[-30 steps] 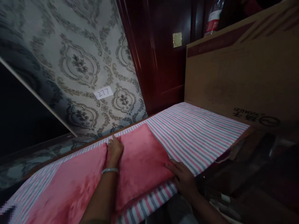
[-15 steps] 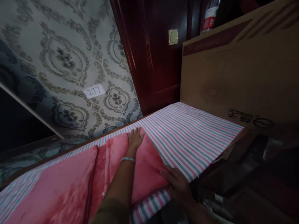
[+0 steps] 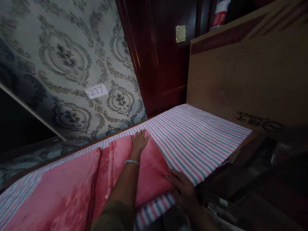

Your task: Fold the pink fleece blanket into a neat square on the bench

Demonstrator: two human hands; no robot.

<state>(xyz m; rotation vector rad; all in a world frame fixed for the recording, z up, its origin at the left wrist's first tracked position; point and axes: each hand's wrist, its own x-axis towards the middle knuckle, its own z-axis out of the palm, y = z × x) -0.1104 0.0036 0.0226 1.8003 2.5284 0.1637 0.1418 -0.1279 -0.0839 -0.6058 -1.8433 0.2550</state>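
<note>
A folded pink plush blanket [image 3: 154, 170] lies on a striped bed sheet [image 3: 192, 134]. My left hand [image 3: 140, 140], with a bracelet on its wrist, rests flat near the blanket's far corner, fingers spread. At the near right edge of the blanket is my right hand [image 3: 184, 187]; its stretched fingers touch the fabric, while its palm side is in shadow. To the left, another thick folded part of pink blanket [image 3: 64, 186] continues toward the bottom of the view, with a darker fold between the two parts.
A large cardboard box [image 3: 216, 73] stands at the right end of the bed, with a plastic bottle [image 3: 220, 14] above its edge. Behind are a dark red wooden panel [image 3: 163, 64] and a patterned wall [image 3: 69, 54] bearing a paper label [image 3: 97, 91]. Dark clutter fills the lower right.
The camera view has shifted slightly. Both hands keep nearly the same places on the blanket, and its folds look unchanged.
</note>
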